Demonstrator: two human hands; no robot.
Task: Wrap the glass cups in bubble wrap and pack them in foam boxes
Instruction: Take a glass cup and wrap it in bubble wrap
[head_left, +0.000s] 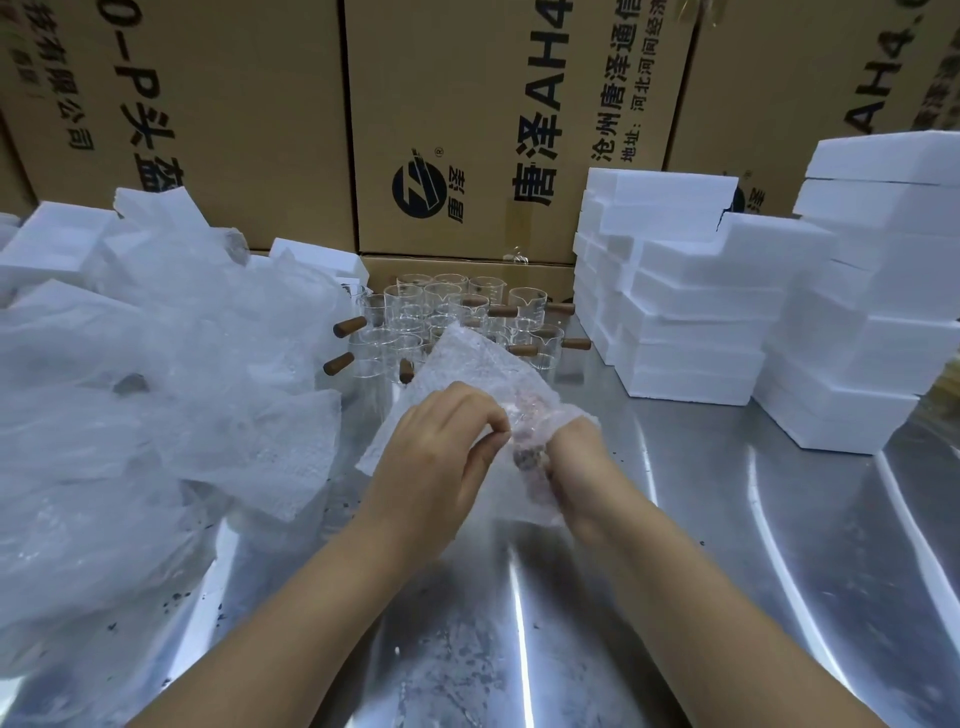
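On the steel table (675, 571), the left hand (441, 447) pinches a bubble wrap sheet (467, 364) while the right hand (576, 457) grips it around one half-wrapped cup (524, 452), many bare glass cups (447, 306) waiting just beyond the fingers and foam boxes (691, 322) stacked to their right, apparently unpacked.

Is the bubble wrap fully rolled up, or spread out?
Partly spread: the bubble wrap fans flat beyond the left hand and right hand, bunched only between them.

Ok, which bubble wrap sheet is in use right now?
The bubble wrap sheet gripped between the left hand and right hand, in front of the glass cups. The others lie untouched in the heap at the left.
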